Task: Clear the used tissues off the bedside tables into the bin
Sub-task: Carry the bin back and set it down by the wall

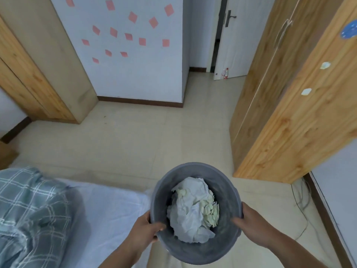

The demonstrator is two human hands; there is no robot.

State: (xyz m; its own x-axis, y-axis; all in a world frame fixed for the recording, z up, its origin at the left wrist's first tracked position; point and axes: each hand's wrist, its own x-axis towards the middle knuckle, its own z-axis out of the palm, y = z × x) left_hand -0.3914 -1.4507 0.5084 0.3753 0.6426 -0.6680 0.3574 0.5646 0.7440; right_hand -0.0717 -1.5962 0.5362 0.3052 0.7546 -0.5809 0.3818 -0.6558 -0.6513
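A round grey bin is held up in front of me over the floor, near the bed's corner. Crumpled white tissues with some pale yellow-green scraps fill its bottom. My left hand grips the bin's left rim, thumb inside. On the right rim sits my right hand, its thumb also over the edge. No bedside table is in view.
A bed with a white sheet and a blue checked quilt lies at the lower left. A wooden wardrobe stands at the right, another wooden cabinet at the left. A white door stands ajar at the back. Cables trail along the right wall.
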